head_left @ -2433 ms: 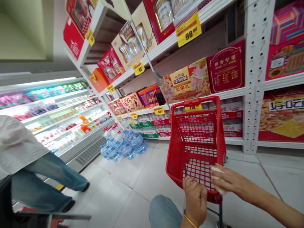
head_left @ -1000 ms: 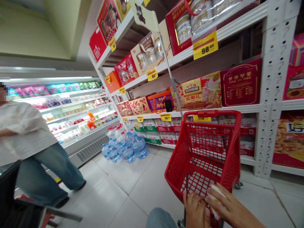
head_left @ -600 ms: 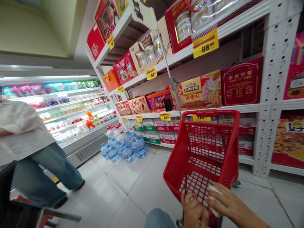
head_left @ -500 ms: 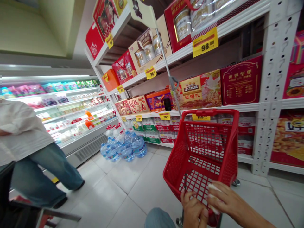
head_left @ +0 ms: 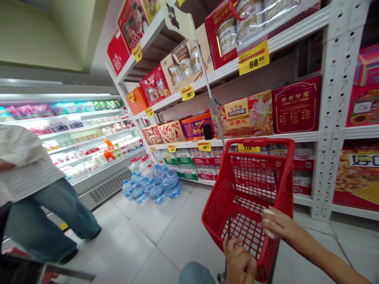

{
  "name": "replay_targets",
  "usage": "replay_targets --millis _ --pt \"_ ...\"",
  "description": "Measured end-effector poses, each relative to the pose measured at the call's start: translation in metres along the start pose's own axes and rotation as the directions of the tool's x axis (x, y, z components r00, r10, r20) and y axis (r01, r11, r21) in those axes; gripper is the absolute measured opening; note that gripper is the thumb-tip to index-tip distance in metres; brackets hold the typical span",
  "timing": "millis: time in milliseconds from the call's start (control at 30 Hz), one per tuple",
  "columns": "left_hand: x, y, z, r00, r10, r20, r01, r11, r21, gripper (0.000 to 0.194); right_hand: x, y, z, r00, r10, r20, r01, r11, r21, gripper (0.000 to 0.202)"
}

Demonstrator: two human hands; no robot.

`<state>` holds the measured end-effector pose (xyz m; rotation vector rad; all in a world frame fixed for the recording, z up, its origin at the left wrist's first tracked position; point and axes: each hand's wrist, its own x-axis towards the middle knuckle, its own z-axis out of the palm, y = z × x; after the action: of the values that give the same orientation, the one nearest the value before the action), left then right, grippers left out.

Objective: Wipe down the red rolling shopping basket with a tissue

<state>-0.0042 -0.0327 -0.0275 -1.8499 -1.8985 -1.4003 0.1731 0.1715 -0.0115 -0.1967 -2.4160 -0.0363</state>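
Observation:
A red plastic shopping cart basket (head_left: 247, 201) stands tilted before me on a thin frame. My left hand (head_left: 240, 261) is closed at the basket's near edge, its fingers curled over the rim; a thin dark strip shows just above them. In my right hand (head_left: 281, 225) is a crumpled white wipe or tissue (head_left: 269, 217), pressed against the basket's right side wall. The fingers bend over the wipe and partly hide it. Behind the basket's far handle rises a metal pole (head_left: 206, 77) topped by a cream sign board (head_left: 179, 19).
White shelving (head_left: 325, 118) with boxed gifts and yellow price tags runs behind the cart. Water bottles (head_left: 154, 183) stand on the tiled floor (head_left: 142, 244). At left a person in a white shirt (head_left: 26, 157) stands near a lit fridge case (head_left: 97, 189).
My right hand with the white wipe has moved away from my left hand, up along the basket's right side. My left hand stays at the near rim. The view has shifted slightly.

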Motion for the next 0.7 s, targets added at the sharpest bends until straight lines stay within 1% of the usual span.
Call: replay_targets --millis 67,133,200,300,367,433,500,600,700 --pt "0.001 -0.002 -0.002 1.000 0.023 -0.002 -0.023 1.000 0.005 0.052 0.001 0.001 -0.003 1.000 0.010 0.008 -0.009 1.000 -0.017 0.029" --pt "0.003 -0.005 -0.004 0.997 0.075 0.026 -0.075 0.997 0.014 0.049 0.003 -0.006 -0.007 0.999 -0.041 0.025 0.042 0.997 -0.066 0.031" --pt "0.003 -0.007 -0.007 0.992 0.113 0.056 -0.114 0.993 0.020 0.045 0.008 -0.022 -0.012 0.991 -0.129 0.030 0.132 0.983 -0.126 0.034" --pt "0.003 -0.009 -0.010 0.992 0.112 0.059 -0.113 0.994 0.015 0.042 0.015 -0.055 -0.013 0.970 -0.242 -0.028 0.232 0.952 -0.202 0.033" --pt "0.003 -0.009 -0.011 0.991 0.116 0.073 -0.117 0.993 0.006 0.039 0.018 -0.075 -0.010 0.967 -0.240 -0.086 0.219 0.955 -0.199 0.030" --pt "0.004 -0.009 -0.013 0.989 0.120 0.088 -0.121 0.993 0.004 0.038 0.019 -0.086 -0.007 0.969 -0.214 -0.126 0.186 0.962 -0.201 0.027" --pt "0.005 -0.009 -0.016 0.988 0.111 0.107 -0.112 0.994 0.004 0.038 0.019 -0.090 -0.005 0.969 -0.209 -0.131 0.180 0.963 -0.201 0.026" --pt "0.006 -0.010 -0.023 0.985 0.098 0.144 -0.099 0.995 -0.002 0.037 0.022 -0.086 -0.007 0.966 -0.230 -0.119 0.207 0.961 -0.181 0.026" --pt "0.008 -0.007 -0.029 0.984 0.089 0.151 -0.088 0.996 -0.013 0.036 0.024 -0.082 -0.009 0.965 -0.242 -0.101 0.227 0.964 -0.142 0.026"
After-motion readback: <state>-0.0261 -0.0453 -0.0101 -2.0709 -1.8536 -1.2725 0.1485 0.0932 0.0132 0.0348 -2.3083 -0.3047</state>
